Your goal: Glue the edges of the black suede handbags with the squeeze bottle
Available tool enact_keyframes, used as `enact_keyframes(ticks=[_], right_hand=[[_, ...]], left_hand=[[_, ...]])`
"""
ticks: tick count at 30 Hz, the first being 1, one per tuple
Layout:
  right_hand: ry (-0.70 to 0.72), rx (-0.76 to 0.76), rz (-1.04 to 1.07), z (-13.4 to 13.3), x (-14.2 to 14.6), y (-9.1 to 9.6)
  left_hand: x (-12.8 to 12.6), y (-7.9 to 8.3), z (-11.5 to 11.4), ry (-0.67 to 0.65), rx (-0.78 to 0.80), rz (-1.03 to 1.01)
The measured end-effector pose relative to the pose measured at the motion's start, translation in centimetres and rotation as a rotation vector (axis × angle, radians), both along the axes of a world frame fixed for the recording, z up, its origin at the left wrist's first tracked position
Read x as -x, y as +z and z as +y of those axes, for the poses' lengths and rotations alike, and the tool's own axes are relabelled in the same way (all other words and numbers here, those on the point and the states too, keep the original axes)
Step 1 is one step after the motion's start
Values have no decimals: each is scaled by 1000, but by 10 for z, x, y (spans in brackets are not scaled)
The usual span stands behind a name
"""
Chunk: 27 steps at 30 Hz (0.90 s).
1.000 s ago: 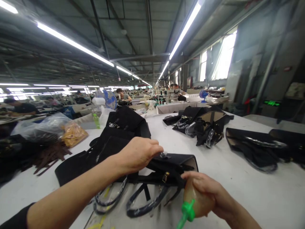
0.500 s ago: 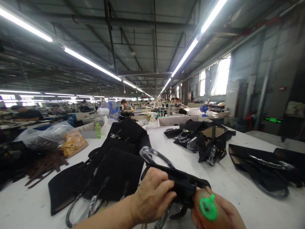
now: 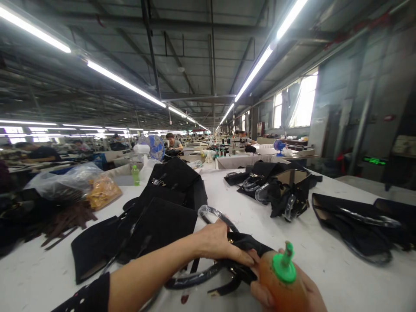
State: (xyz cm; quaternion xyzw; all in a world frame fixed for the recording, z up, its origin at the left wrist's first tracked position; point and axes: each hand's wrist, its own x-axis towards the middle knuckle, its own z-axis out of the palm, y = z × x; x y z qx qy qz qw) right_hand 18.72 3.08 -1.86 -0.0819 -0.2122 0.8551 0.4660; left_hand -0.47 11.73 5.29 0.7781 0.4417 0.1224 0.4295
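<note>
My left hand lies on a black handbag on the white table, fingers pressed down on its top edge. The bag's plastic-wrapped handles curve up behind and below the hand. My right hand is wrapped round an orange squeeze bottle with a green nozzle cap, nozzle pointing up, right beside the bag at the bottom edge of the view.
A stack of black bags lies to the left, more black bags at the back and right. Plastic sacks and brown straps sit far left. A green bottle and fan stand behind. Other workers sit at distant tables.
The bag came off the stack toward me and now lies flatter on the table. My left hand shifted from gripping it to pressing on its top. The bottle turned nozzle-up.
</note>
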Motion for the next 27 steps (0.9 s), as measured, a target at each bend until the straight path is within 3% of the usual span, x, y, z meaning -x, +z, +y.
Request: enact_keyframes(ticks=[2, 5, 11, 13, 15, 19, 22, 25, 27], right_hand=[[95, 26, 28, 3, -2, -6], [173, 80, 124, 2, -1, -14], [-214, 171, 291, -7, -9, -7], [-264, 239, 337, -7, -17, -5], [-277, 283, 349, -7, -22, -7], [-274, 242, 241, -8, -20, -14], [-277, 245, 255, -9, -11, -13], [-268, 261, 270, -10, -4, -7], [-269, 220, 181, -10, -2, -3]], left_hand=[[-2, -2, 1, -62, 52, -22], [-7, -12, -5, 43, -52, -19], [-18, -46, -34, 413, -401, -161], [-16, -57, -37, 517, -504, -177], [-11, -65, -37, 573, -494, -157], [-4, -66, -39, 455, -301, -47], [-10, -59, -47, 306, -230, -171], [-18, -52, -54, 345, -296, -248], [-18, -50, -52, 418, -240, -227]])
